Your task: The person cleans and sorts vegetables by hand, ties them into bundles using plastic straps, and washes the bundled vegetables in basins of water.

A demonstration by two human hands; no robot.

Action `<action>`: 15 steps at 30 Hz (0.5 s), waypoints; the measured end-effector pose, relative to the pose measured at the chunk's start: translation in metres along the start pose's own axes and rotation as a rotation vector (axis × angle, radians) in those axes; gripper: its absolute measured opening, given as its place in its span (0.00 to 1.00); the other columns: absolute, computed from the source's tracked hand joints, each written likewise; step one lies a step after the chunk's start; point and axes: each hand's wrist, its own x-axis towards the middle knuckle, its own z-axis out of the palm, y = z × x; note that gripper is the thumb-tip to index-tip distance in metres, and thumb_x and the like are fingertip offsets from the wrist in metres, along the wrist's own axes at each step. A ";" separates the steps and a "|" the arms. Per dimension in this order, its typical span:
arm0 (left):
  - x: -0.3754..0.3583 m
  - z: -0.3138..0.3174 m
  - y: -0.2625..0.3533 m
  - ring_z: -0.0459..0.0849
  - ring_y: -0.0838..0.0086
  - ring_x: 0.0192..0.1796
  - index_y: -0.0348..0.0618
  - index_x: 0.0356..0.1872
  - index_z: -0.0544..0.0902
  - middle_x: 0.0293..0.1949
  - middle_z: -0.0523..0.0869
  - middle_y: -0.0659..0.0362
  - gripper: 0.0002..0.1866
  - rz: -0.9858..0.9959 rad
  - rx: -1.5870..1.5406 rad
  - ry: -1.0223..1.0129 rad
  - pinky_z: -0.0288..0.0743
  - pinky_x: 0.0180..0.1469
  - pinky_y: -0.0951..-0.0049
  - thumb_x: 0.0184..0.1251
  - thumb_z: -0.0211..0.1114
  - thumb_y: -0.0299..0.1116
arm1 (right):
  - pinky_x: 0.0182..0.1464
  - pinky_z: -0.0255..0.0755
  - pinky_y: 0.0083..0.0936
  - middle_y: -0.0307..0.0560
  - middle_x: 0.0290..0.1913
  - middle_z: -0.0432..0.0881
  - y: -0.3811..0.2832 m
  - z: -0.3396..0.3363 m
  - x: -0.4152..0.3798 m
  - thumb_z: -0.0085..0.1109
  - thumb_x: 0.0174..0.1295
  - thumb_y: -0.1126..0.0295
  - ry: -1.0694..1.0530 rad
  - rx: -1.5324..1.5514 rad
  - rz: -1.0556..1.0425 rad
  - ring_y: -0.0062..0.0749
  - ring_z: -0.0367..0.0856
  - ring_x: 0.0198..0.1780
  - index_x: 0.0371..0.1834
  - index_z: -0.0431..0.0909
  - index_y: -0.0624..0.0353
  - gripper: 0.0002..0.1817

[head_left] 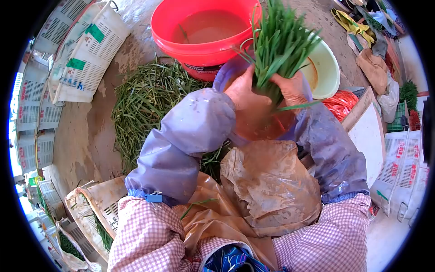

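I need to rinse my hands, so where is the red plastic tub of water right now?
In the head view, the red plastic tub of muddy water sits at top centre, just beyond the pile of green chives and left of the cream plastic basin.

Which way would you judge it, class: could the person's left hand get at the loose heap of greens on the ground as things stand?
Probably not straight away: the left hand and right hand both clasp the bunch of greens. The heap of greens lies uncovered just beside the left sleeve.
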 end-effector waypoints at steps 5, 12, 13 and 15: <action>-0.013 -0.025 0.000 0.62 0.63 0.72 0.33 0.72 0.51 0.68 0.65 0.43 0.52 0.111 -0.165 0.079 0.62 0.69 0.64 0.51 0.77 0.34 | 0.52 0.77 0.30 0.43 0.50 0.82 -0.028 -0.022 -0.010 0.68 0.54 0.79 0.163 0.024 -0.273 0.32 0.82 0.49 0.57 0.74 0.61 0.25; -0.048 -0.016 -0.006 0.84 0.77 0.34 0.32 0.43 0.83 0.30 0.87 0.58 0.14 -0.010 0.068 0.343 0.78 0.40 0.74 0.65 0.64 0.34 | 0.55 0.74 0.30 0.42 0.52 0.80 -0.074 -0.050 -0.027 0.72 0.49 0.81 0.297 0.161 -0.485 0.32 0.79 0.51 0.56 0.74 0.62 0.28; -0.050 -0.011 -0.008 0.84 0.77 0.33 0.32 0.42 0.83 0.30 0.86 0.58 0.13 -0.091 0.004 0.235 0.78 0.38 0.75 0.65 0.64 0.34 | 0.56 0.74 0.30 0.42 0.52 0.80 -0.078 -0.054 -0.028 0.72 0.49 0.80 0.298 0.178 -0.485 0.32 0.79 0.51 0.56 0.74 0.62 0.28; -0.061 0.002 0.004 0.83 0.78 0.31 0.33 0.40 0.84 0.30 0.86 0.58 0.12 -0.254 -0.117 0.012 0.78 0.34 0.77 0.66 0.63 0.34 | 0.57 0.73 0.30 0.42 0.52 0.80 -0.085 -0.067 -0.027 0.72 0.50 0.80 0.306 0.215 -0.485 0.32 0.78 0.51 0.56 0.74 0.61 0.28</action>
